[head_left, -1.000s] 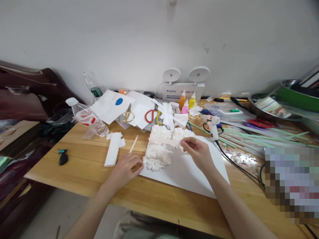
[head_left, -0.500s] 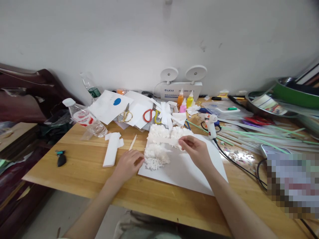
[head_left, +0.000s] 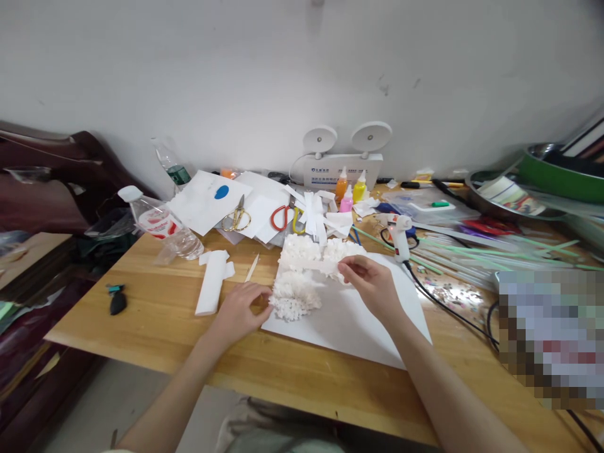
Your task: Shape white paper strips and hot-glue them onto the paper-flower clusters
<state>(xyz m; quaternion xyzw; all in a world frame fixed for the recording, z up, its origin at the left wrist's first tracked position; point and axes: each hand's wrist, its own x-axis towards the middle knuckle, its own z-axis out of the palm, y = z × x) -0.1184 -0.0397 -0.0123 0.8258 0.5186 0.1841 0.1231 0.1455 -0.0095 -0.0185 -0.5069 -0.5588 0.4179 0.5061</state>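
Across the near part of the wooden table [head_left: 165, 333], a white sheet [head_left: 363, 330] lies flat, its near-right corner partly under the right forearm. The left hand [head_left: 241, 308] is at the sheet's left edge, thumb and fingers curved around a gap, their tips right at the left side of the front ruffled piece [head_left: 296, 297]; whether they pinch any of it, I cannot tell. That frilly white piece sits on the sheet between the two hands, nearer the left. Just beyond it runs a pale paper strip [head_left: 306, 266], its right end pinched between the thumb and fingertips of the right hand [head_left: 372, 283], the rest reaching leftward from the grip. Behind the strip are two more ruffled clumps, the left one [head_left: 299, 248] well apart from the right fingers, the right one [head_left: 343, 248] just behind them. A white glue gun [head_left: 401, 238] stands off to the right. Farther back come red-handled scissors [head_left: 279, 218], loose white strips [head_left: 314, 217] and, before the wall, a twin-lamp unit [head_left: 340, 171].
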